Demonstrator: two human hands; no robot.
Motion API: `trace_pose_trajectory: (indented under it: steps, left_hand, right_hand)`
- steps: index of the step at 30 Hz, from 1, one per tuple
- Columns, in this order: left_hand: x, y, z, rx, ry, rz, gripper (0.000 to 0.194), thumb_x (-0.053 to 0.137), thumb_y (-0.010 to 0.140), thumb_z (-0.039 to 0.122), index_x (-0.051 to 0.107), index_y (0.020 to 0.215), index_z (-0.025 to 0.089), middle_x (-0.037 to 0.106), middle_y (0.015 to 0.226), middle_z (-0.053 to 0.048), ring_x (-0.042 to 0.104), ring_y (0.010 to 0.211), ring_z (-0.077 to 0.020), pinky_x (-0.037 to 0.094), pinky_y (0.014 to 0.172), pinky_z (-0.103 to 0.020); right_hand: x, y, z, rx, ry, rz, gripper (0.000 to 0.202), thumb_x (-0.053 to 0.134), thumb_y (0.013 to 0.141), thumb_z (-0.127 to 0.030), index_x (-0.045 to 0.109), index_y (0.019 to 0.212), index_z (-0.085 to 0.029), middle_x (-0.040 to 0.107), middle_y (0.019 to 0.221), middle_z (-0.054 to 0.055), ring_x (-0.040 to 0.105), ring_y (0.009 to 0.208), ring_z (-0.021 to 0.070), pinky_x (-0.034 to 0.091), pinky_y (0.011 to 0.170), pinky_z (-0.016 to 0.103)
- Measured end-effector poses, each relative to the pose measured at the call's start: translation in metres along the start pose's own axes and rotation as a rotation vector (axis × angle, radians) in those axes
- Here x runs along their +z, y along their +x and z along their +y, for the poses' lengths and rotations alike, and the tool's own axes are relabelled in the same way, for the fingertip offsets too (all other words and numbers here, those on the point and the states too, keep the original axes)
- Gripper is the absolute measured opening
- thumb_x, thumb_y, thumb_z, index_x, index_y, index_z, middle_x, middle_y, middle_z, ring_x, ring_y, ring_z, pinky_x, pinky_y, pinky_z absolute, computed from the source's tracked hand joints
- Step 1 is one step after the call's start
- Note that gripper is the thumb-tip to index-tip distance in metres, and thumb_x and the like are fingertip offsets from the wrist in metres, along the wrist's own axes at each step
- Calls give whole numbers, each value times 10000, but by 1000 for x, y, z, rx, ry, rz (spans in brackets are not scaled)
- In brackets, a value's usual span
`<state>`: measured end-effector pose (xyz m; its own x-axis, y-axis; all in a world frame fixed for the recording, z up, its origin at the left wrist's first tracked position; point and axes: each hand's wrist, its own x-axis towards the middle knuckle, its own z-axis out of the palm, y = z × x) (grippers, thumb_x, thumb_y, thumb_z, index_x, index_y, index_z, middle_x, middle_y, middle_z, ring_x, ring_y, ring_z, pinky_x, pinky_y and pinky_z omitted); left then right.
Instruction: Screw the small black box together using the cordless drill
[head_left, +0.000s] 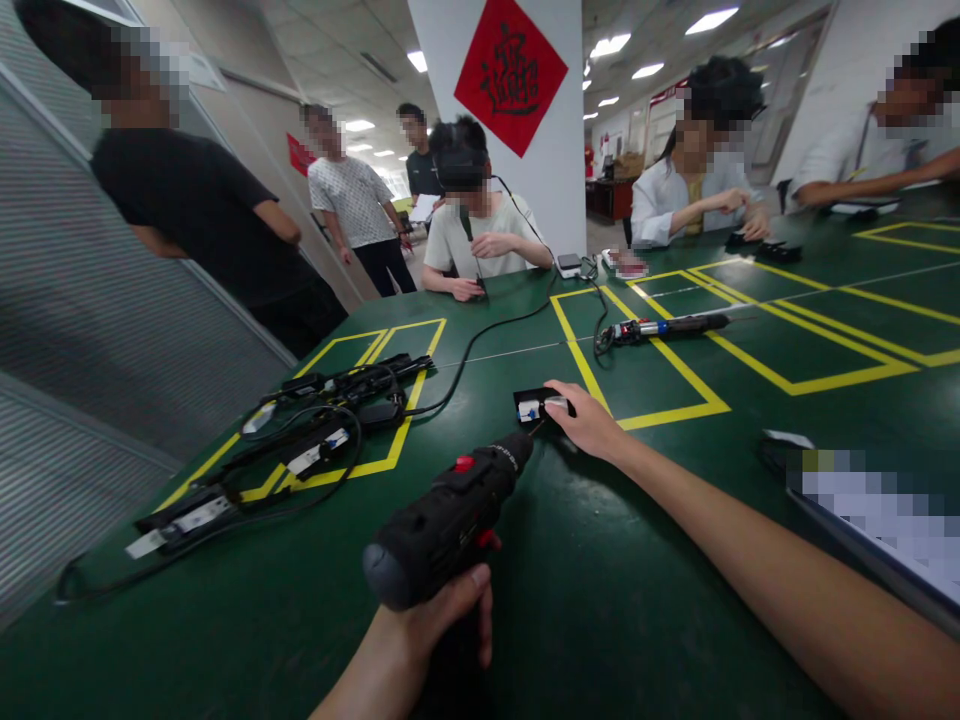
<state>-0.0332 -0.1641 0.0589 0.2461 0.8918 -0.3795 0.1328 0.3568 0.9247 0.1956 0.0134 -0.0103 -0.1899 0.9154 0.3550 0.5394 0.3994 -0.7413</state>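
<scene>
A black cordless drill [450, 520] with red buttons is gripped by my left hand [450, 610], its fingers wrapped round the handle. The drill points forward and right. Its thin bit reaches close to a small black part [529, 406] with white and blue pieces on it; whether the bit touches it I cannot tell. My right hand [585, 418] holds that part by its right side, thumb and fingers closed on it, low over the green table [600, 560].
Black cabled devices [315, 430] lie at the left. Beyond my right hand lies a pen-like tool [667, 327] with a cable. A notebook or tablet [877, 520] is at the right. Several people sit or stand around; one across the table [487, 235] holds a screwdriver.
</scene>
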Motion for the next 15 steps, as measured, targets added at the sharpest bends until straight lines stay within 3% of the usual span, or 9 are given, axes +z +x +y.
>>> trace_pose_trajectory:
  steps: [15]
  left_hand:
    - [0,-1,0,0,3,4,416,520,826,415,501,1118,119,580,614,-11,548,517,-169,434,537,-320]
  right_hand:
    - [0,-1,0,7,8,-4,392,426,877,-337,472,1249,-221,533,1135,79,513,1024,187,383,890,327]
